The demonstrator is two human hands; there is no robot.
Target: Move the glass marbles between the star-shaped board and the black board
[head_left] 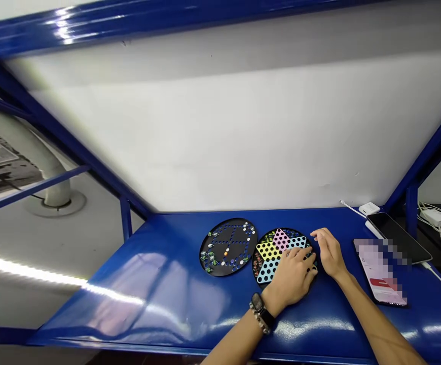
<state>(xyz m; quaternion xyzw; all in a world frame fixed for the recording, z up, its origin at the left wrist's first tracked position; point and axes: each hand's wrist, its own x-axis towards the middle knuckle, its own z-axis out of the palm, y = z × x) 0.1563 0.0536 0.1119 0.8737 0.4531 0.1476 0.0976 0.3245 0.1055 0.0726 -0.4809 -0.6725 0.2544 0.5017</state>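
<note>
Two round black game boards lie side by side on a blue table (pixel 159 294). The left board (pixel 228 246) has many small holes with a few marbles in them. The right board (pixel 277 248) carries a star of yellow, pink and light blue dotted panels. My left hand (pixel 292 276), with a watch and bead bracelet at the wrist, rests palm down on the right board's near right part, fingers curled over it. My right hand (pixel 329 252) touches that board's right edge with fingers bent. Whether either hand holds a marble is hidden.
A phone (pixel 380 276) with a lit screen lies to the right of my hands, and a dark phone (pixel 397 235) sits behind it beside a white charger (pixel 368 208) and cables. A white wall panel and blue frame bars rise behind the table.
</note>
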